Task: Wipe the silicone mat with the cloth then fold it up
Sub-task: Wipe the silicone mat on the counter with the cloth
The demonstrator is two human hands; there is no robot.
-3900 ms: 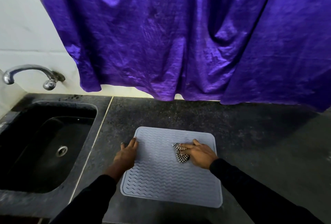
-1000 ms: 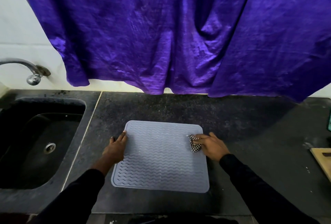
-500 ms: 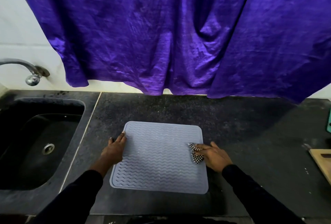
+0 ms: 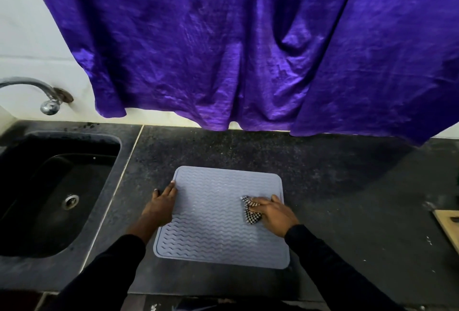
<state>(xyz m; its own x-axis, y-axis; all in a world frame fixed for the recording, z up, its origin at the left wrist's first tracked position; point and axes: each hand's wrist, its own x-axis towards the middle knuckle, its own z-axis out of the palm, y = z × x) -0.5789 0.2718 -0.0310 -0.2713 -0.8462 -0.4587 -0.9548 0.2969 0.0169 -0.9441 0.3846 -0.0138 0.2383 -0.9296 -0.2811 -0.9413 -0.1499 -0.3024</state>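
Note:
A grey silicone mat (image 4: 213,221) with a wavy ribbed surface lies flat on the dark stone counter (image 4: 335,186). My left hand (image 4: 160,205) rests flat on the mat's left edge, fingers together, pinning it down. My right hand (image 4: 273,212) presses a small bunched black-and-white checked cloth (image 4: 249,210) onto the right half of the mat; part of the cloth is hidden under my fingers.
A black sink (image 4: 47,194) with a drain sits left of the mat, under a chrome tap (image 4: 42,94). A purple curtain (image 4: 248,50) hangs over the counter's back. A wooden board corner (image 4: 449,226) shows at the right edge.
My right hand has slid the cloth down the mat's right side and slightly inward from the edge. My left hand has kept its place on the left edge.

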